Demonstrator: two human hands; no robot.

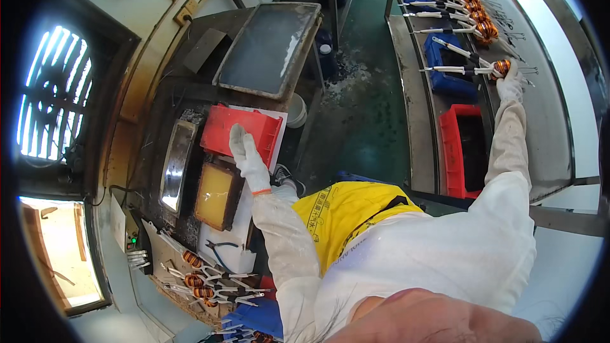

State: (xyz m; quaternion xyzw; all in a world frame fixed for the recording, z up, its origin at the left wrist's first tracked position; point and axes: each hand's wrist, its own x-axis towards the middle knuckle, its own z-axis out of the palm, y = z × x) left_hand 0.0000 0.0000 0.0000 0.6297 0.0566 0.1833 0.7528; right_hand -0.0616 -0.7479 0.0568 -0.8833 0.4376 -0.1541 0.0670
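Observation:
My right hand, in a white glove, is closed on a copper-wound ring coil at the right-hand bench. White-sleeved leads run leftward from this coil, over a blue bin. My left hand, also gloved, has its fingers stretched out and holds nothing. It hovers by a red plastic bin on the left bench; whether it touches the bin I cannot tell. Just below that bin sits a dark-rimmed tray of amber-yellow material. Beside it lies a long trough with a shiny silvery surface.
More ring coils line the right bench, with a red bin at its edge. Pliers and several coils lie at lower left. A grey-topped tray, a white bucket and a control box stand around.

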